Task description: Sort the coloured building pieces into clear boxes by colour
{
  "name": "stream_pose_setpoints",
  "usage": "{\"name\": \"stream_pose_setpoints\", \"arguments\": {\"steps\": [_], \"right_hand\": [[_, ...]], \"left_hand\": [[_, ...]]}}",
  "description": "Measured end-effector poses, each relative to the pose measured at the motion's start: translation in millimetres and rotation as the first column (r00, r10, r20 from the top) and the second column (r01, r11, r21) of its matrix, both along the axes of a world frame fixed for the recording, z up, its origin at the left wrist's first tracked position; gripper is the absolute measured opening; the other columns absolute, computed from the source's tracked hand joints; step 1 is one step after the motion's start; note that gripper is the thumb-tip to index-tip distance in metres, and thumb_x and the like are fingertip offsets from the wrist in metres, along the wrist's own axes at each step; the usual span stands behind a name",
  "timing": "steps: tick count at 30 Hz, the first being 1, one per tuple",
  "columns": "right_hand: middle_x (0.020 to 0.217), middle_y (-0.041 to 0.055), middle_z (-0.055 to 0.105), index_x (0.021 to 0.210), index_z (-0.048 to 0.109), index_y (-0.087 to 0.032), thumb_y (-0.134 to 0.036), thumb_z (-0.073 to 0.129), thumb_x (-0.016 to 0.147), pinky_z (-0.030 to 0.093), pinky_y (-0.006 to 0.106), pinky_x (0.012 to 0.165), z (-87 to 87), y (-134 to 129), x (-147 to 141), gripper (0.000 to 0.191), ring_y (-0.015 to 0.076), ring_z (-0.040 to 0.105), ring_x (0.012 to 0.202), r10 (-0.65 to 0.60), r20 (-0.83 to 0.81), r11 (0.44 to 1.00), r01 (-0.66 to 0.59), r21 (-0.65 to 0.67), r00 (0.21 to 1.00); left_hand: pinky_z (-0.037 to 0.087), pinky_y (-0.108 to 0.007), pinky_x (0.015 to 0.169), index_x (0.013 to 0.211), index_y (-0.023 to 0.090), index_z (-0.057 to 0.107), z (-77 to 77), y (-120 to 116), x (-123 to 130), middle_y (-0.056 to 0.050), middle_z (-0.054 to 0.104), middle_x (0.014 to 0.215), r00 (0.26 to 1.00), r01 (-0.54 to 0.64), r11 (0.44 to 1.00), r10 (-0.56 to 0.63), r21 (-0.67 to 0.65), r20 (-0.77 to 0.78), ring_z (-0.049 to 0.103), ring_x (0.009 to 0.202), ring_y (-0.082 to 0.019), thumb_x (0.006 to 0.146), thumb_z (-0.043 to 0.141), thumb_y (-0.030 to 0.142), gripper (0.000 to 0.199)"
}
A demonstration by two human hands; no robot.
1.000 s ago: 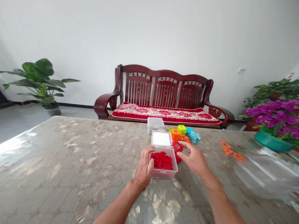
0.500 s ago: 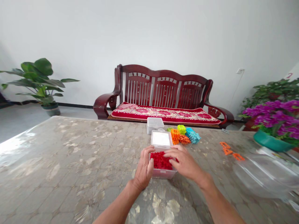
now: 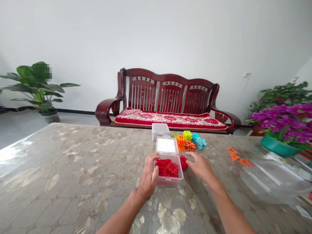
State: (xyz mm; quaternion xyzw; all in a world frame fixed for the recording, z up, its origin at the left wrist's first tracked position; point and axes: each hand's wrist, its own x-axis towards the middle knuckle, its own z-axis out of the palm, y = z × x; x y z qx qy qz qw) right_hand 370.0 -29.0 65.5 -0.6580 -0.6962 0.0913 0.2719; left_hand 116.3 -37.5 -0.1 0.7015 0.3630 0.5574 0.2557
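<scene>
Now left hand point(image 3: 149, 177) wraps left wall of clear box point(image 3: 170, 180), thumb at rim, fingers curled round side; box stands on table point(image 3: 73, 169), lid point(image 3: 167, 145) hinged open behind. Right hand point(image 3: 201, 165) loosely open, holding nothing, fingertips just beside loose red pieces point(image 3: 183, 162) lying against box's right wall. Judgement: pinch loose pieces lightly, keep box braced, lift clear over rim onto red pieces in box point(image 3: 167, 167). Orange, green, blue heap point(image 3: 191, 141) well beyond.

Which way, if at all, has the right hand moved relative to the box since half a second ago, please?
Yes. The right hand was over the box; it has now shifted to the box's right, beside the loose red pieces.
</scene>
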Motion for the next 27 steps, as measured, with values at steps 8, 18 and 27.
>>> {"name": "stream_pose_setpoints", "arguments": {"steps": [8,18,27], "right_hand": [[0.108,0.0066,0.074,0.112,0.068,-0.024,-0.028,0.071,0.075,0.050,0.038,0.086,-22.3,-4.0,-3.3,0.038,0.0275,0.066,0.101,-0.019,0.216,1.000,0.021,-0.008,0.976],[0.114,0.0073,0.072,0.118,0.066,-0.022,-0.029,0.058,0.082,0.050,0.041,0.094,12.0,-8.2,-14.0,0.038,0.0244,0.065,0.104,-0.041,-0.059,0.983,0.051,0.176,0.997],[0.106,0.0085,0.075,0.111,0.069,-0.020,-0.025,0.048,0.082,0.054,0.038,0.085,14.6,-8.8,-23.8,0.036,0.0218,0.069,0.091,-0.024,-0.253,0.986,0.064,0.152,0.967]], "left_hand": [[0.035,-0.051,0.112,0.126,0.023,0.048,-1.8,0.4,-0.9,-0.013,0.050,0.135,1.000,0.004,1.000,-0.004,0.002,-0.009,0.047,0.130,-0.027,0.103,0.032,0.034,0.031],[0.036,-0.050,0.110,0.125,0.023,0.049,2.0,-1.3,0.6,-0.012,0.051,0.133,1.000,0.002,1.000,-0.002,0.002,0.002,0.048,0.128,-0.027,0.103,0.033,0.035,0.030],[0.036,-0.050,0.112,0.126,0.023,0.048,-1.0,-0.5,0.7,-0.013,0.050,0.135,1.000,0.009,1.000,-0.009,-0.005,0.018,0.048,0.130,-0.027,0.103,0.032,0.038,0.032]]}}
